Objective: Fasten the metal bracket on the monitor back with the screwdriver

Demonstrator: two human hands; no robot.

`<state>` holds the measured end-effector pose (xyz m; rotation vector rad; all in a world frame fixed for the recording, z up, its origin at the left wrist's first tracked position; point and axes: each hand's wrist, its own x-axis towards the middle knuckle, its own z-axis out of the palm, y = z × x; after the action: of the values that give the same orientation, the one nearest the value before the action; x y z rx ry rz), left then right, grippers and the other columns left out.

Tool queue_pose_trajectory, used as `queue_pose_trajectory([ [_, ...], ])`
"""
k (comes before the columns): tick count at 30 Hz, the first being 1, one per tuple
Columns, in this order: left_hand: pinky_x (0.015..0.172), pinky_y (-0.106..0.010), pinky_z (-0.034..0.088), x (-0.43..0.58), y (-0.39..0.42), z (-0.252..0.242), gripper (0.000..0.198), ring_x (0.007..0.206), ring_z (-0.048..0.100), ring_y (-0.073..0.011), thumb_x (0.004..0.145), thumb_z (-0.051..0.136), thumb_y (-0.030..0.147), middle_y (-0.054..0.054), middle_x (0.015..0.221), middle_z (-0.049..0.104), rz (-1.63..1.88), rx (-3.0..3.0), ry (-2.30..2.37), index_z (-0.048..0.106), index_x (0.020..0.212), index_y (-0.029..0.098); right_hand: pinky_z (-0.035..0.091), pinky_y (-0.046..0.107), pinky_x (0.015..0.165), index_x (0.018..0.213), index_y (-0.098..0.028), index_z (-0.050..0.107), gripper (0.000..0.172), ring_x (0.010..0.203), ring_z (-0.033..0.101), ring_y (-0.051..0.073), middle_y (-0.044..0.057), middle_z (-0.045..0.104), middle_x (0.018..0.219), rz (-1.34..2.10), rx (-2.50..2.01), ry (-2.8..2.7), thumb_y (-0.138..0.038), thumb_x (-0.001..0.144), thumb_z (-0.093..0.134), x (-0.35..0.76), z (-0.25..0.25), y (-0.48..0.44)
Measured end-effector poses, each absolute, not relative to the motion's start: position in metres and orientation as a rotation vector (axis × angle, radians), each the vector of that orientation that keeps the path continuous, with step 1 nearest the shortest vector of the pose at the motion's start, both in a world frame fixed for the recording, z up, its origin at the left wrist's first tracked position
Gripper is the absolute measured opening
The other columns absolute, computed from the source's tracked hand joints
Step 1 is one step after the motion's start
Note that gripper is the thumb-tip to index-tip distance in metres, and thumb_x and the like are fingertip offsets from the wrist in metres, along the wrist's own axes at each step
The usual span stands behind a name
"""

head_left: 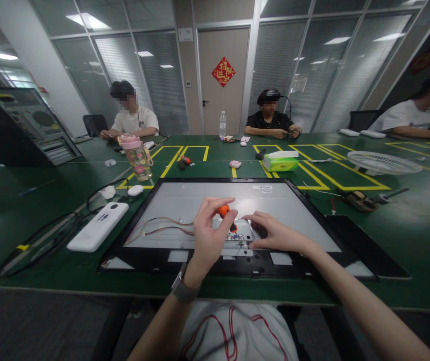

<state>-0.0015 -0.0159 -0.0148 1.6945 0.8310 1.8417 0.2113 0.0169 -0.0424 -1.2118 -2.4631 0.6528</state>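
A screen panel [293, 210] in a black frame lies flat on the table in front of me, its grey metal back facing up. My left hand [210, 228] grips a screwdriver with an orange and black handle [223, 210], pointed down at the panel's middle. Below it sits a small circuit board [237, 237] on a metal plate; the screwdriver's tip is too small to make out. My right hand [271, 233] rests beside the board, thumb and fingers apart. Thin wires [166, 224] run left from the board area across the panel.
A white power bank [100, 226], black cables [42, 240] and a pink-lided bottle [136, 156] stand left. Beyond the panel is a green tissue pack [280, 162]. A white fan grille [384, 163] and a black slab [367, 245] lie right. Several people sit around the table.
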Motion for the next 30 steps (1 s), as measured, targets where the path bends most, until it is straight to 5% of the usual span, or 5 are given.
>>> queue_pose_trajectory([
  [6, 0.082, -0.031, 0.052, -0.003, -0.017, -0.016, 0.031, 0.095, 0.063, -0.0175, 0.097, 0.043, 0.027, -0.008, 0.108, 0.066, 1.769, 1.593, 0.759, 0.067, 0.115, 0.022, 0.045, 0.037, 0.082, 0.132, -0.019, 0.053, 0.068, 0.093, 0.053, 0.025, 0.007, 0.055, 0.098, 0.637, -1.228, -2.479, -0.05, 0.076, 0.072, 0.211, -0.042, 0.017],
  [9, 0.078, -0.03, 0.054, -0.001, -0.017, -0.015, 0.032, 0.086, 0.066, -0.0159, 0.096, 0.048, 0.03, -0.008, 0.105, 0.067, 1.713, 1.558, 0.728, 0.063, 0.122, 0.021, 0.045, 0.037, 0.083, 0.132, -0.018, 0.053, 0.069, 0.094, 0.053, 0.026, 0.007, 0.056, 0.098, 0.628, -1.229, -2.479, -0.05, 0.075, 0.073, 0.211, -0.042, 0.017],
  [15, 0.071, -0.022, 0.051, -0.002, -0.015, -0.014, 0.017, 0.078, 0.059, -0.0118, 0.087, 0.064, 0.027, -0.003, 0.091, 0.06, 1.825, 1.654, 0.875, 0.072, 0.101, 0.023, 0.045, 0.036, 0.08, 0.132, -0.02, 0.053, 0.068, 0.09, 0.052, 0.024, 0.006, 0.055, 0.096, 0.631, -1.219, -2.485, -0.052, 0.075, 0.072, 0.211, -0.041, 0.016],
  [23, 0.076, -0.029, 0.059, -0.005, -0.018, -0.016, 0.038, 0.085, 0.07, -0.0161, 0.094, 0.052, 0.026, -0.01, 0.113, 0.066, 1.526, 1.622, 0.685, 0.054, 0.131, 0.023, 0.046, 0.037, 0.079, 0.132, -0.02, 0.053, 0.069, 0.09, 0.053, 0.025, 0.007, 0.056, 0.097, 0.643, -1.232, -2.469, -0.049, 0.074, 0.074, 0.21, -0.04, 0.016],
  [30, 0.063, -0.029, 0.062, -0.024, -0.011, -0.005, 0.046, 0.068, 0.071, -0.0136, 0.089, 0.061, 0.031, -0.01, 0.111, 0.067, 1.837, 1.349, 0.806, 0.046, 0.132, 0.023, 0.045, 0.039, 0.085, 0.131, -0.018, 0.054, 0.069, 0.096, 0.053, 0.027, 0.008, 0.056, 0.101, 0.656, -1.247, -2.47, -0.052, 0.074, 0.073, 0.21, -0.04, 0.016],
])
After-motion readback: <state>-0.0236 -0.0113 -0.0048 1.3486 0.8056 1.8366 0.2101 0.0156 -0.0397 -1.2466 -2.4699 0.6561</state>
